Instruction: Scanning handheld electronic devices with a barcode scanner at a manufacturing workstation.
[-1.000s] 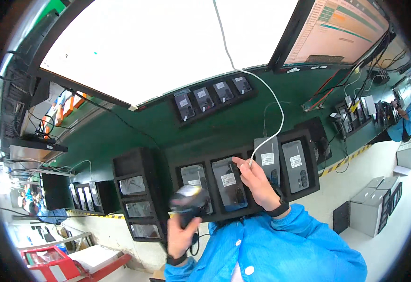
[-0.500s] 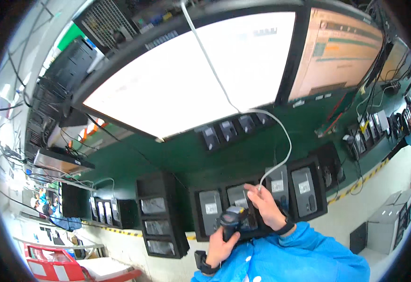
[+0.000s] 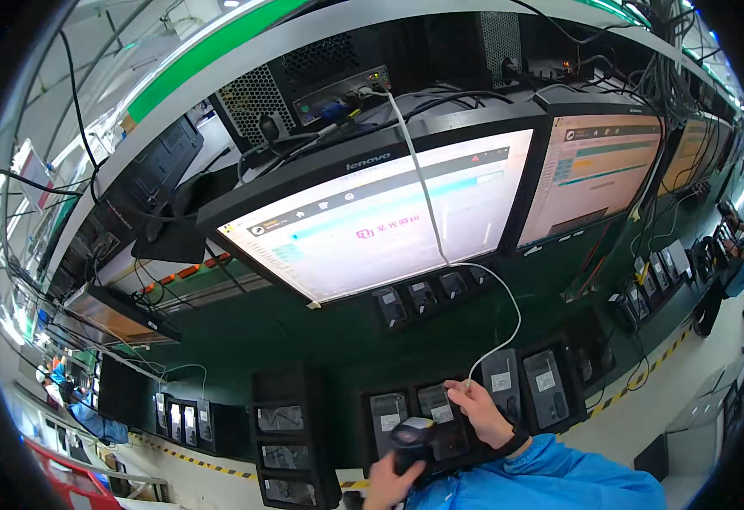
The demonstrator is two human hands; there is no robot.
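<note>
My left hand (image 3: pixel 391 483), somewhat blurred, is closed around a black handheld barcode scanner (image 3: pixel 412 435). The scanner's head overlaps the front of a black foam tray (image 3: pixel 582 412). My right hand (image 3: pixel 484 416) pinches the end of a white cable (image 3: pixel 520 310) above the tray. In the tray several dark phones bearing white labels lie side by side, among them a phone (image 3: pixel 386 419) on the left, another phone (image 3: pixel 501 382) beyond my right hand and one more phone (image 3: pixel 545 387) farther right. Whether the cable's plug sits in a phone is hidden by my fingers.
A large monitor (image 3: pixel 372 225) stands over the green bench (image 3: pixel 219 331), with a second monitor (image 3: pixel 593 174) to its right. Left of my hands is another black tray (image 3: pixel 319 450) with bagged items. Several phones (image 3: pixel 423 296) stand below the monitor. Loose cables (image 3: pixel 644 340) hang at right.
The view has tilted up, showing more of the monitors and the shelf behind them. The big screen, washed out before, now shows a page. Both hands keep hold of the scanner and cable.
</note>
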